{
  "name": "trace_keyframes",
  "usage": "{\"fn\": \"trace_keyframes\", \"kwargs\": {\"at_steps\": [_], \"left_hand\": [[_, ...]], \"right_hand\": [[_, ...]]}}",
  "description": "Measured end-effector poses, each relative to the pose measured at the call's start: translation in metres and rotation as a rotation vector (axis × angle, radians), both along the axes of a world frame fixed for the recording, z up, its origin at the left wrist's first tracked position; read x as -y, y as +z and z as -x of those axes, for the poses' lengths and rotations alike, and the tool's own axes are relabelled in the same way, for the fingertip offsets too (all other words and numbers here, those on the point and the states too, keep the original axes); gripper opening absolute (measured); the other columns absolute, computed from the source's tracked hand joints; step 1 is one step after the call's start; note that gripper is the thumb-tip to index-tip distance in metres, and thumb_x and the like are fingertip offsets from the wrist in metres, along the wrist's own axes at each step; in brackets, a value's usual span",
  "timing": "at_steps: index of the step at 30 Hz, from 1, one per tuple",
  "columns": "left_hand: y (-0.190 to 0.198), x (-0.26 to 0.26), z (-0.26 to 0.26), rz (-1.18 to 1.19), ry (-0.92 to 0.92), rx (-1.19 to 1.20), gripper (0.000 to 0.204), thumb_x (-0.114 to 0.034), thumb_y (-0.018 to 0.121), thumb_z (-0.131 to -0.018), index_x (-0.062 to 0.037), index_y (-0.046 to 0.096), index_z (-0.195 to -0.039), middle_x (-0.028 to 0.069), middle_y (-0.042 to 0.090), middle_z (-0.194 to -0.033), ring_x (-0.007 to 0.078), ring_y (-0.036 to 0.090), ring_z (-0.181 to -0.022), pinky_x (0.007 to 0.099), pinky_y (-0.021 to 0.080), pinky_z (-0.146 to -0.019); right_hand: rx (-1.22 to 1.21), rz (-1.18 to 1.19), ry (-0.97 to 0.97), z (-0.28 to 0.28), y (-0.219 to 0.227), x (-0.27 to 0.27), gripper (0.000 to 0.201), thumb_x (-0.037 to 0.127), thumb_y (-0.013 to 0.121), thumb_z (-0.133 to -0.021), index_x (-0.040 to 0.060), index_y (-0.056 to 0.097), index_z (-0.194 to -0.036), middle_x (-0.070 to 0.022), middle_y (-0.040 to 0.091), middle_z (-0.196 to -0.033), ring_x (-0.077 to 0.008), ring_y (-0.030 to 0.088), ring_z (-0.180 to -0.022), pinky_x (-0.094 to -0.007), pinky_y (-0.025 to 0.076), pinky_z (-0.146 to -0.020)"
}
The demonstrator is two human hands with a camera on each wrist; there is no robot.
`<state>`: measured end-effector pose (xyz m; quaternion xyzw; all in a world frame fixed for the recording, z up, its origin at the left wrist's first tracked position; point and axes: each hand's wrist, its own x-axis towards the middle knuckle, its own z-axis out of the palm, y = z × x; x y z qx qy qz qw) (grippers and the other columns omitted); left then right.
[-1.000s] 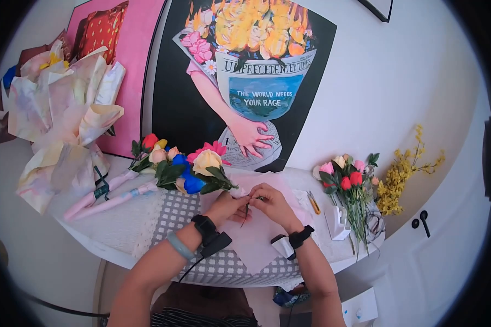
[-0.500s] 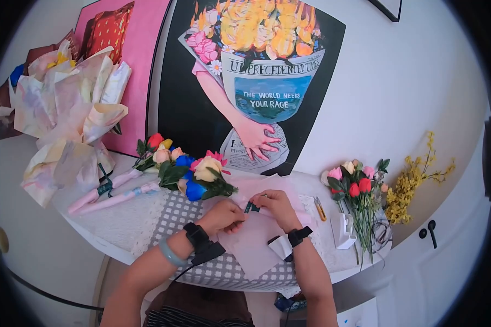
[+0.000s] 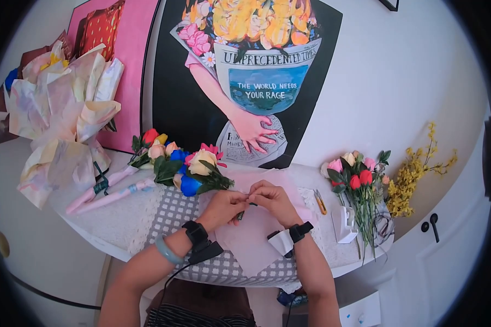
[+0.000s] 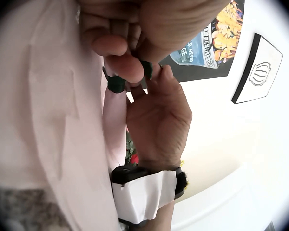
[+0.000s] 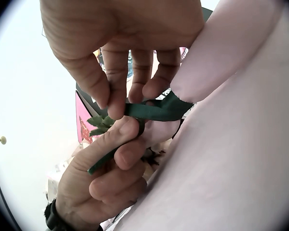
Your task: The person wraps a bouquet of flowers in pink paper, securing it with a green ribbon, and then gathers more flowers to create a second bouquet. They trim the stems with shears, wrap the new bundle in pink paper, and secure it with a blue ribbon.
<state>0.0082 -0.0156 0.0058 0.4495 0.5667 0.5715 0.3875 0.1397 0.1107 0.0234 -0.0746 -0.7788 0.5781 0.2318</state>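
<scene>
A dark green ribbon (image 5: 154, 111) is looped around a pink paper-wrapped stem (image 5: 221, 53). From above in the right wrist view, my right hand (image 3: 274, 203) pinches one length between thumb and forefinger. Just below, my left hand (image 3: 222, 210) pinches another part, its narrow tail (image 5: 100, 162) hanging past the thumb. Both hands' fingertips are close together; in the left wrist view they partly cover the ribbon (image 4: 116, 84). Roses (image 3: 202, 163), cream, blue and pink with green leaves, lie just beyond my left hand. Pink sheet paper (image 3: 251, 248) spreads beneath the hands.
Two pink-wrapped stems (image 3: 106, 191) lie at left below a large paper-wrapped bouquet (image 3: 65, 109). At right are orange-handled scissors (image 3: 320, 202), a white dispenser (image 3: 345, 224), loose roses (image 3: 360, 177) and yellow flowers (image 3: 414, 180). A painting (image 3: 202, 103) stands behind.
My hands have come closer together, my left hand moving up toward the right one. The ribbon, seen between them half a second ago, is now largely covered by the fingers.
</scene>
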Motion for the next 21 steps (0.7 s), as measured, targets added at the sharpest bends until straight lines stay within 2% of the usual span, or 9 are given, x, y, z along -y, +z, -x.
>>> {"fn": "trace_keyframes", "kwargs": {"at_steps": [3, 7, 10, 13, 21], "left_hand": [[-0.008, -0.004, 0.003, 0.038, -0.023, -0.027, 0.018, -0.011, 0.057, -0.087, -0.0002, 0.063, -0.099, -0.0002, 0.056, -0.068, 0.0061, 0.053, -0.048, 0.0197, 0.046, -0.042], [-0.012, -0.006, 0.003, -0.008, -0.01, -0.039, 0.012, -0.011, 0.057, -0.087, 0.0004, 0.061, -0.088, 0.0001, 0.056, -0.064, 0.0063, 0.054, -0.048, 0.0202, 0.045, -0.043], [-0.013, -0.006, 0.002, -0.016, -0.009, -0.05, 0.011, -0.009, 0.055, -0.086, 0.0007, 0.058, -0.083, 0.0014, 0.056, -0.062, 0.0075, 0.055, -0.049, 0.0215, 0.043, -0.041], [-0.012, -0.005, -0.001, -0.019, 0.018, -0.043, 0.011, -0.009, 0.055, -0.086, 0.0006, 0.057, -0.082, 0.0022, 0.056, -0.062, 0.0079, 0.055, -0.048, 0.0215, 0.043, -0.041], [-0.01, -0.004, -0.002, 0.031, 0.05, -0.03, 0.013, -0.012, 0.056, -0.088, -0.0005, 0.056, -0.082, 0.0022, 0.056, -0.061, 0.0079, 0.055, -0.046, 0.0203, 0.042, -0.041]], "right_hand": [[-0.003, -0.013, 0.025, 0.001, 0.0, 0.001, 0.009, 0.004, 0.059, -0.083, -0.0029, 0.065, -0.084, -0.0013, 0.057, -0.089, -0.0083, 0.053, -0.082, -0.0223, 0.043, -0.074], [0.019, -0.024, 0.004, 0.003, -0.006, -0.003, 0.012, 0.005, 0.058, -0.084, -0.0019, 0.065, -0.091, -0.0017, 0.059, -0.091, -0.0081, 0.053, -0.081, -0.0228, 0.044, -0.075], [0.147, -0.01, 0.02, 0.002, -0.008, -0.009, 0.02, 0.004, 0.054, -0.085, 0.0005, 0.062, -0.103, -0.0026, 0.059, -0.097, -0.0074, 0.052, -0.083, -0.0239, 0.043, -0.076], [0.098, -0.224, 0.041, 0.0, -0.007, -0.007, 0.027, -0.002, 0.053, -0.081, 0.0011, 0.06, -0.107, -0.0019, 0.058, -0.096, -0.0082, 0.053, -0.081, -0.0246, 0.044, -0.076], [0.117, -0.428, 0.007, 0.0, 0.002, 0.001, 0.03, -0.008, 0.057, -0.075, 0.0029, 0.06, -0.103, -0.0033, 0.056, -0.091, -0.0111, 0.054, -0.078, -0.0254, 0.046, -0.073]]}}
